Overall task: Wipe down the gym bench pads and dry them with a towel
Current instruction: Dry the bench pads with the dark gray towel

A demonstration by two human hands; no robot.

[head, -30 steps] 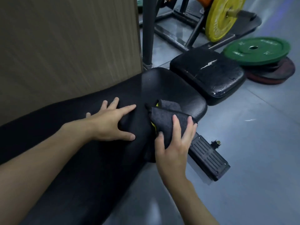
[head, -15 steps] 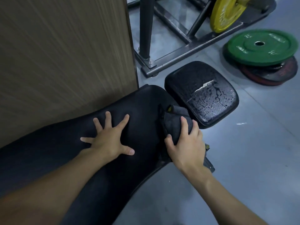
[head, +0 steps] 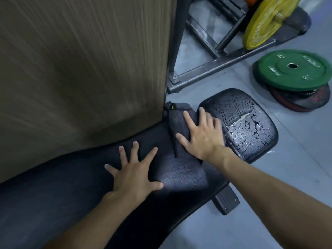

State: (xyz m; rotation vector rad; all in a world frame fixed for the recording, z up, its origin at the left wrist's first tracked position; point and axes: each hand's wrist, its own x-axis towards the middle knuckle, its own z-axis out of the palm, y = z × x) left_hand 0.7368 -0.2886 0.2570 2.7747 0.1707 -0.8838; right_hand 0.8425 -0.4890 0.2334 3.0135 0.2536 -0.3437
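The long black back pad [head: 75,191] of the gym bench runs from lower left toward the centre. My left hand [head: 133,174] lies flat on it with fingers spread, holding nothing. My right hand [head: 201,133] presses flat on a dark grey towel [head: 179,123] with a yellow tag, at the far end of the back pad. Just beyond it sits the smaller black seat pad [head: 251,126], covered in water droplets and torn across its middle.
A wood-grain panel [head: 80,65] stands right behind the bench on the left. A steel rack frame [head: 212,69] holds a yellow plate [head: 264,22]. A green plate [head: 292,69] lies on a stack at right. A black foot plate [head: 226,201] juts out under the bench. Grey floor [head: 269,221] lies to the right.
My right hand has slid the towel from the pad's right edge up across its far end, toward the panel. My left hand stayed on the pad.
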